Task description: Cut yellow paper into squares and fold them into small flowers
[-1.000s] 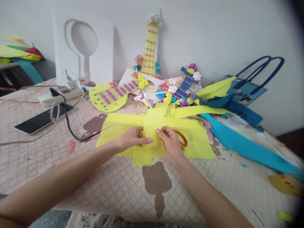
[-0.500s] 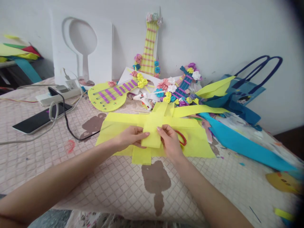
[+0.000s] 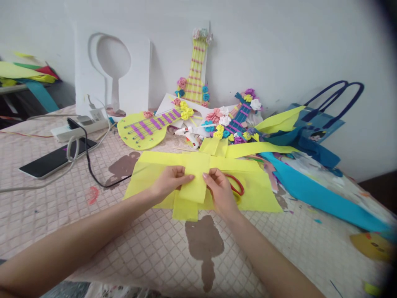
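My left hand (image 3: 169, 182) and my right hand (image 3: 218, 188) pinch a yellow paper strip (image 3: 194, 178) from both sides, a little above the table. The strip is folded over between my fingers and lies across a wide yellow paper sheet (image 3: 260, 188) spread flat on the checked tablecloth (image 3: 145, 244). Red-handled scissors (image 3: 237, 185) rest on the sheet just right of my right hand.
A yellow paper guitar (image 3: 145, 130), two more decorated guitars (image 3: 197, 66) and a glue gun (image 3: 189, 133) lie behind the sheet. A phone (image 3: 51, 159), cables and a power strip (image 3: 77, 128) sit left. Blue paper (image 3: 316, 188) and a blue bag (image 3: 319, 120) are right.
The free far end of the yellow strip has come down toward me, folded over between my fingers. My hands stay in place. The view tipped slightly.
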A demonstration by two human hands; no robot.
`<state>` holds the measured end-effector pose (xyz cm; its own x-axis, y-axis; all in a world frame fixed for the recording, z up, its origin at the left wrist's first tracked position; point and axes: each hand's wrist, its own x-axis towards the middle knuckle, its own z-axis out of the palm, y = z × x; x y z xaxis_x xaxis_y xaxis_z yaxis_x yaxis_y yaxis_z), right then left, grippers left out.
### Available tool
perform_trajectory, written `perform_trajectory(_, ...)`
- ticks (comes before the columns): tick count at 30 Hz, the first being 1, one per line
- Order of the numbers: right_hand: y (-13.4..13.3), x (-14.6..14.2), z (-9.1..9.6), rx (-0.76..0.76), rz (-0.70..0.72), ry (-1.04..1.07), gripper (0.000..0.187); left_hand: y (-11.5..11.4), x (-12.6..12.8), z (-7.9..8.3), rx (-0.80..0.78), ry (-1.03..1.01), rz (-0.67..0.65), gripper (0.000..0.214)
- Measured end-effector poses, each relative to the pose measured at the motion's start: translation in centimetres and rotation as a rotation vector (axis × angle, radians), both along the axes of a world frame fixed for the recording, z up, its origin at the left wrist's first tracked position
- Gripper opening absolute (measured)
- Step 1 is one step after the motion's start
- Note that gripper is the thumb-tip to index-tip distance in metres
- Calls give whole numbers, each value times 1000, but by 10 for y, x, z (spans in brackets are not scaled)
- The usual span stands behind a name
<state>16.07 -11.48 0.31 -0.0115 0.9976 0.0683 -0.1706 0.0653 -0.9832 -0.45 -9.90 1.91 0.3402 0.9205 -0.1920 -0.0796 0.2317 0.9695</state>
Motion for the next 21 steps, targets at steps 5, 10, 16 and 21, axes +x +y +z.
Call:
perform_trajectory(5, 2, 1, 1, -4, 16, -10, 24, -2, 1, 4, 52, 5, -3, 31)
perform_trajectory(10, 1, 1, 3, 29, 32, -55, 22, -1, 0, 1, 116, -40, 48, 30)
perform_trajectory(16, 0, 2, 5, 121, 11, -111, 21, -1, 0, 3, 213, -4, 133, 31)
perform_trajectory(21, -3, 2, 7, 256, -32, -185, 55, -1, 0, 3, 226, 5, 167, 32)
